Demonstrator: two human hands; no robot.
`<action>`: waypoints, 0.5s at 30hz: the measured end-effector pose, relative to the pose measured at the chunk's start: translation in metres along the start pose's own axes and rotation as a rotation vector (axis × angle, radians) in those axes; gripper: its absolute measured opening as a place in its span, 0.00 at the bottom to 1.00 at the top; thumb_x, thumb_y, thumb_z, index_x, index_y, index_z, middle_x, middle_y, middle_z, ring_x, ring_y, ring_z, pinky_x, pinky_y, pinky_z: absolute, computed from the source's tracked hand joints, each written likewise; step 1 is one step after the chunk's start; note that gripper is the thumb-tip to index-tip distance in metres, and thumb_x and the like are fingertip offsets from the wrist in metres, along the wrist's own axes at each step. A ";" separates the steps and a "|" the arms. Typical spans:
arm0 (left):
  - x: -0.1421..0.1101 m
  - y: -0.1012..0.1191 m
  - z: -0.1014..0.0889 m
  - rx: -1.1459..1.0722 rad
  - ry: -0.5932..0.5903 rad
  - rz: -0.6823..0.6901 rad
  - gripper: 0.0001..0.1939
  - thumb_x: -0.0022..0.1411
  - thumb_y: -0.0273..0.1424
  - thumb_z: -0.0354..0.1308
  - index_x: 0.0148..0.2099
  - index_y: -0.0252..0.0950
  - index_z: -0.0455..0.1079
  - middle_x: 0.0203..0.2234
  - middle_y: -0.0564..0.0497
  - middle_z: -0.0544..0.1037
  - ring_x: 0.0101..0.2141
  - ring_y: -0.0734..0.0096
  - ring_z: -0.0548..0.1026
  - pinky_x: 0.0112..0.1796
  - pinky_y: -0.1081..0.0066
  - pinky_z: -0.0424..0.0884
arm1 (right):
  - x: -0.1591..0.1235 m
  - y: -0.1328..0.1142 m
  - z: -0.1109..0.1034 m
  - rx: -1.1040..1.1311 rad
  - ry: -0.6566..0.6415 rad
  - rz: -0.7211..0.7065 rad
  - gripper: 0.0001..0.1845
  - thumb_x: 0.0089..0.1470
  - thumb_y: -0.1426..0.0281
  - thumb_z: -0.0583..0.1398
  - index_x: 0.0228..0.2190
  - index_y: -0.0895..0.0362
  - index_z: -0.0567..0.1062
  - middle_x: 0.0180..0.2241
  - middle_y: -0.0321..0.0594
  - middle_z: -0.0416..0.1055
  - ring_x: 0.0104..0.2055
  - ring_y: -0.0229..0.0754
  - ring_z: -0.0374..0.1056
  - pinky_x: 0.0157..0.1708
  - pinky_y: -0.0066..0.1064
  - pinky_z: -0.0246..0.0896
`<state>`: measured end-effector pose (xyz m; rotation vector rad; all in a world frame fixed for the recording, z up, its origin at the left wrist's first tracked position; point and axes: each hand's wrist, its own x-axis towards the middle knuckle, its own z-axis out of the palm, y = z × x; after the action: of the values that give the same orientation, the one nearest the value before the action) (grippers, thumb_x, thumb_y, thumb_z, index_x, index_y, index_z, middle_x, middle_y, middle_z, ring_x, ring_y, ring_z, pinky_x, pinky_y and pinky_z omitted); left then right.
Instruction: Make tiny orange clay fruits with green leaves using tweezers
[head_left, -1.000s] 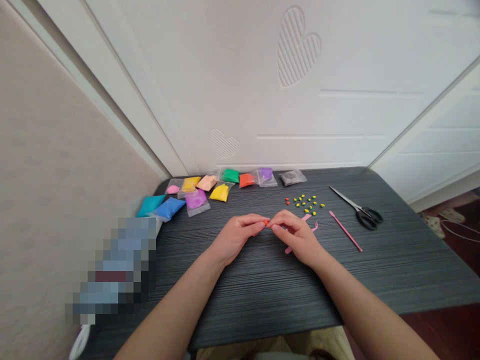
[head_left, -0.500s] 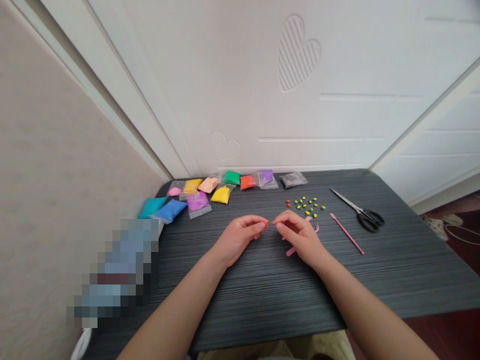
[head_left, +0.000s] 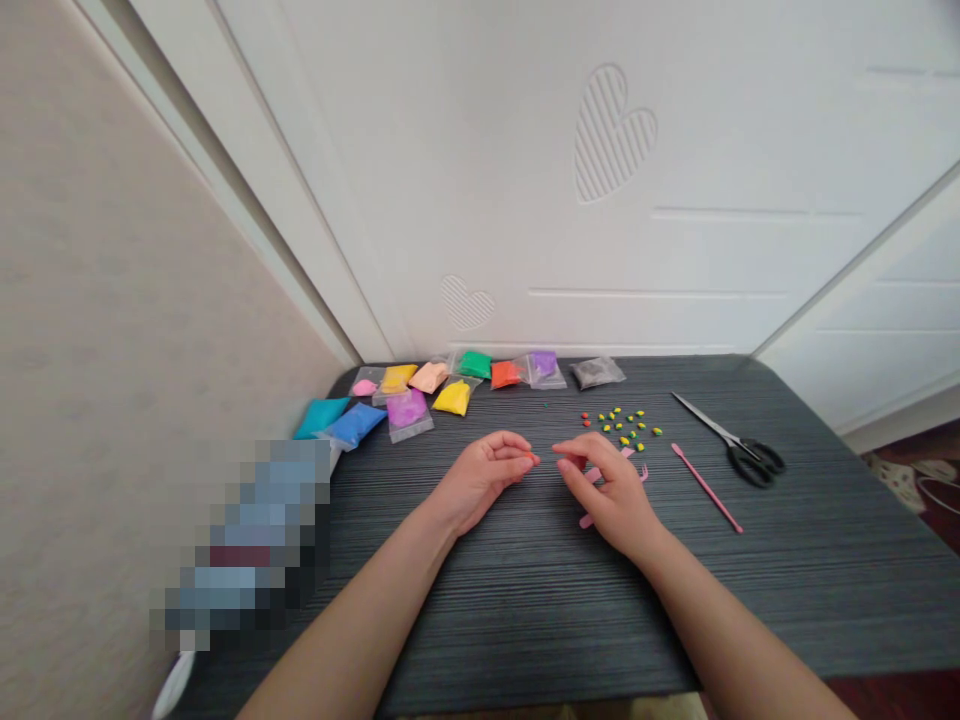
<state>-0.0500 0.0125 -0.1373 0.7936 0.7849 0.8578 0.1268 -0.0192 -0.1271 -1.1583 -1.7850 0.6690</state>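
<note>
Inside the bench's (head_left: 540, 620) near edge, your left fingers (head_left: 512, 467) pinch orange clay (head_left: 531, 457); your right fingers (head_left: 580, 449) gape, seemingly empty. Overpressing could flatten it.

Dark streaky-grained worktop (head_left: 480, 620) under the hands (head_left: 484, 482), far corners rounded. Straight ahead of the hands: white panel (head_left: 450, 150), two ribbed hearts (head_left: 611, 145), larger one higher up, plus horizontal lines (head_left: 656, 293). Beige wall (head_left: 112, 300), faint mottling, left of the hands. Second white panel (head_left: 907, 265) off to their right. Dark reddish floor (head_left: 919, 697) low right of them. Light soft, even.
</note>
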 end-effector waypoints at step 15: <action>0.006 -0.004 -0.010 0.002 -0.006 0.038 0.15 0.55 0.39 0.54 0.25 0.31 0.67 0.17 0.54 0.67 0.20 0.81 0.62 0.25 0.76 0.57 | -0.001 0.002 0.002 -0.051 -0.028 -0.014 0.09 0.54 0.70 0.52 0.37 0.53 0.70 0.34 0.40 0.66 0.37 0.39 0.62 0.39 0.34 0.58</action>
<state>-0.0541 0.0189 -0.1470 0.8144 0.7674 0.8888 0.1258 -0.0193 -0.1295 -1.1746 -1.8417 0.6369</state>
